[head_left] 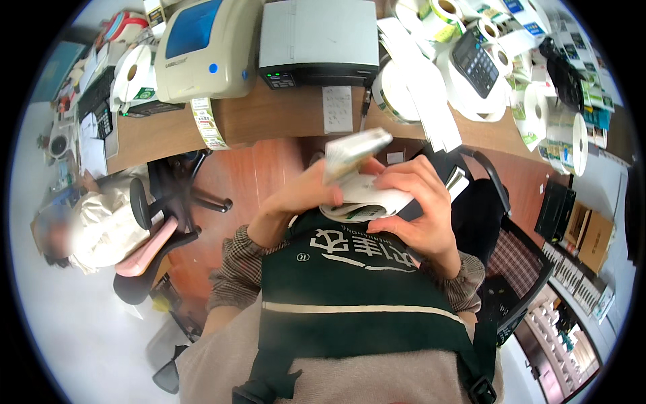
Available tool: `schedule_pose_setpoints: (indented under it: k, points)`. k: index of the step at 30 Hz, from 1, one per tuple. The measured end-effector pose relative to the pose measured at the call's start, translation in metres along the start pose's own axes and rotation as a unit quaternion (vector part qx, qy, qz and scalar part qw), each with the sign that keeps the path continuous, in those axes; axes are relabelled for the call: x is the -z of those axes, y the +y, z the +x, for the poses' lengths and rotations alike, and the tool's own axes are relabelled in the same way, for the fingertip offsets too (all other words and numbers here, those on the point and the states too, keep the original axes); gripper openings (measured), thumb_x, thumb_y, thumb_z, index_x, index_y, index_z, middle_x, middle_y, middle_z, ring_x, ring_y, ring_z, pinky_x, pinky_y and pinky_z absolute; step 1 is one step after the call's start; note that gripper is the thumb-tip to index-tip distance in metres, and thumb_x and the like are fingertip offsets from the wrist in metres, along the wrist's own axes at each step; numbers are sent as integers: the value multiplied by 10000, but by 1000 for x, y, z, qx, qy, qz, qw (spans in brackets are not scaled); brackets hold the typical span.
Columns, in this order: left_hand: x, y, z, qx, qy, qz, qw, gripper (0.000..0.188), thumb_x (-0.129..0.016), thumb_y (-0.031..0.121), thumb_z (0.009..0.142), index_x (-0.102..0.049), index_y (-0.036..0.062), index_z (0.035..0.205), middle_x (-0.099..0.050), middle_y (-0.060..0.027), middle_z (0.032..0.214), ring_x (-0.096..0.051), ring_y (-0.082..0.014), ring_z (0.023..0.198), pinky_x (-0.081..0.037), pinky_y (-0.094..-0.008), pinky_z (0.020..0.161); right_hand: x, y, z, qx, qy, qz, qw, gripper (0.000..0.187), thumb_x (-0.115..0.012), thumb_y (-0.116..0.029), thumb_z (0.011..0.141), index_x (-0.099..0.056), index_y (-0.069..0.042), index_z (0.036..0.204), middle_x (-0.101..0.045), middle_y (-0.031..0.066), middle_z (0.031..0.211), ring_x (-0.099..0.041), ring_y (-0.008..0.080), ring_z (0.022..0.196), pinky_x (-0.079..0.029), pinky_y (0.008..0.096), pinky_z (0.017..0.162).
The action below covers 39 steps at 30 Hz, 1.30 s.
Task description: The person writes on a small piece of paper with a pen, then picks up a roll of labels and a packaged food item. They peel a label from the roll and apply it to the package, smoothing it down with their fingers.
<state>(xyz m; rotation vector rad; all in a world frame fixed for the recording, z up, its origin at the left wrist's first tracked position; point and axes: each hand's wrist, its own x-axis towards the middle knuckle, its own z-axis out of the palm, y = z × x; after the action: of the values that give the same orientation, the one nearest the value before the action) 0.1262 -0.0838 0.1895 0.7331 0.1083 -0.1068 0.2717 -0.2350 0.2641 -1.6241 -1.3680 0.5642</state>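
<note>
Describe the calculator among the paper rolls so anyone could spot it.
On the wooden desk, look right of the grey printer, among the paper rolls. The calculator rests on a white roll; its dark face and rows of keys set it apart from the round, pale rolls around it.

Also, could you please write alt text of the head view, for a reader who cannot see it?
A person's left hand and right hand hold folded white paper in front of a dark green apron. Beyond, a wooden desk carries a beige blue-windowed machine, a grey machine and white paper rolls; another person is at the left.
</note>
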Motion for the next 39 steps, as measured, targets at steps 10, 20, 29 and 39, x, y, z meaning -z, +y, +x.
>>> schedule_pose_setpoints:
  k: [10, 20, 29, 39]
  points:
    - [-2, -9, -21, 170, -54, 26, 984, 404, -655, 112, 821, -489, 3, 1174, -579, -66, 997, -554, -138, 931, -452, -276, 824, -16, -5, 18, -47, 73, -88, 992, 623, -822, -110, 614, -537, -42, 1164, -561, 111, 1057, -595, 248, 889, -488, 322, 769]
    - [19, -11, -57, 50, 135, 343, 928, 664, -738, 284, 750, -457, 23, 1292, -553, -121, 1157, -504, -241, 1106, -400, -345, 936, -2, -3, 15, -218, 11, 122, 968, 134, -668, 70, 748, -626, 16, 864, -605, 47, 761, -563, 105, 700, -448, 241, 623]
    - [65, -69, -89, 129, 172, 698, 683, 243, -612, 207, 757, -667, 114, 975, -658, -75, 882, -609, -281, 869, -436, -419, 828, -86, 5, 14, -35, -313, 76, 946, 197, -625, 4, 700, -622, -31, 894, -604, 138, 848, -591, 328, 795, -478, 377, 683]
    - [74, -81, -107, 110, 269, 639, 712, 104, -629, 178, 715, -676, 155, 805, -661, -41, 741, -626, -231, 753, -380, -392, 806, -123, 14, 23, 95, -370, -68, 922, 176, -684, -144, 730, -676, -38, 870, -644, 48, 929, -566, 232, 833, -471, 349, 722]
